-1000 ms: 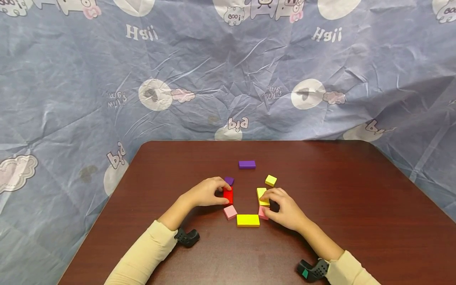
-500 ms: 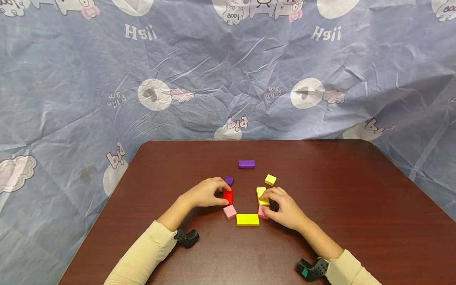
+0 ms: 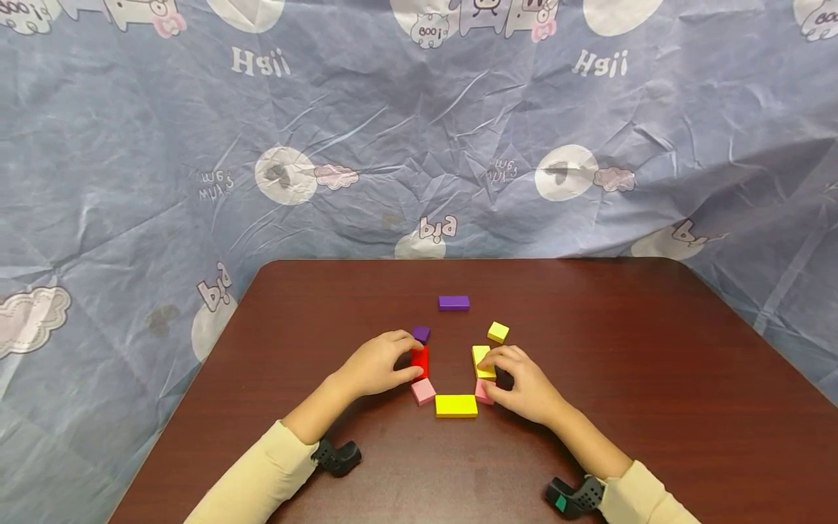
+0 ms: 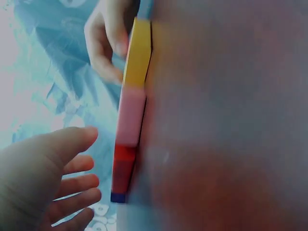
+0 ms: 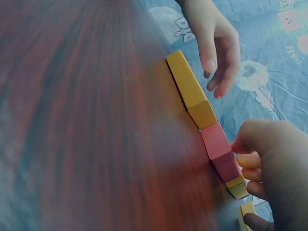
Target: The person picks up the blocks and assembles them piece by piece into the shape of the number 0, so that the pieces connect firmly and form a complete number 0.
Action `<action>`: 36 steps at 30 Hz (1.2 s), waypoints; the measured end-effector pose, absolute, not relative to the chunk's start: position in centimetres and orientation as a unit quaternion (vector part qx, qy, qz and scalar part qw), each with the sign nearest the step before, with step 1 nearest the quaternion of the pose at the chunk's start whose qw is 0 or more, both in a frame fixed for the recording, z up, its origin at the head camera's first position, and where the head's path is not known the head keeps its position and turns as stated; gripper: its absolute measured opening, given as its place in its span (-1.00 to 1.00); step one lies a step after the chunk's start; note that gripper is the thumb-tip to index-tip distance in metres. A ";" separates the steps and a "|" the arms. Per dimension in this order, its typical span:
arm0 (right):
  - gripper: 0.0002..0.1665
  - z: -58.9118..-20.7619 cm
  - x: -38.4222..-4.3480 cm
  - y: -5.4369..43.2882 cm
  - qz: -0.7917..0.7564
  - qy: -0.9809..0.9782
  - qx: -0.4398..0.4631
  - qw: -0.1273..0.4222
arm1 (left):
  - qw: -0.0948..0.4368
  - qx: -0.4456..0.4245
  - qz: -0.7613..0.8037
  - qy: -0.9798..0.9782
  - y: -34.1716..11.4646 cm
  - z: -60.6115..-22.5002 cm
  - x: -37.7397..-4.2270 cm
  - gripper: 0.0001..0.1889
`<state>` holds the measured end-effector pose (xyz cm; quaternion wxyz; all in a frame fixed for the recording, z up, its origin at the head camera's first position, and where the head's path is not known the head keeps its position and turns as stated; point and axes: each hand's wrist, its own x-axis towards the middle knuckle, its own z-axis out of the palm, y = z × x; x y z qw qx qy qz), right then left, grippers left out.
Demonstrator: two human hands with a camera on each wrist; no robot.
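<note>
In the head view my left hand [image 3: 382, 362] hovers at the red block [image 3: 421, 362], its thumb and fingers spread apart and overlapping the block there. The left wrist view shows a gap between this left hand [image 4: 53, 178] and the red block [image 4: 123, 168]. My right hand [image 3: 524, 383] is over the right side, fingertips over a yellow block [image 3: 480, 354] and thumb at a pink block [image 3: 481, 393]. In the right wrist view the right thumb [image 5: 248, 139] lies right beside the pink block [image 5: 220, 144]. Its fingers are loosely bent.
A bright yellow block [image 3: 456, 406] lies between the right pink block and another pink block [image 3: 423, 391]. Farther back lie a small purple block [image 3: 422, 333], a long purple block [image 3: 454, 303] and a small yellow block [image 3: 498, 332]. The brown table [image 3: 589, 313] meets a printed cloth [image 3: 419, 145].
My left hand has shifted slightly back toward the body and loosened from around the red block. The right hand and the blocks have stayed in place.
</note>
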<state>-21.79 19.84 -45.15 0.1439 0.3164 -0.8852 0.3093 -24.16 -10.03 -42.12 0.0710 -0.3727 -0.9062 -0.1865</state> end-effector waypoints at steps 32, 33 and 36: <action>-0.72 -45.3 -21.8 19.7 0.307 -0.884 0.321 0.145 | 0.084 -0.393 -0.176 -0.899 -9.8 -43.5 -21.9 -0.66; -0.72 -45.3 -21.8 19.7 0.306 -0.884 0.321 0.146 | 0.084 -0.393 -0.174 -0.899 -9.8 -43.5 -21.9 -0.66; -0.72 -45.3 -21.9 19.8 0.304 -0.885 0.321 0.148 | 0.083 -0.392 -0.169 -0.900 -9.7 -43.4 -21.9 -0.66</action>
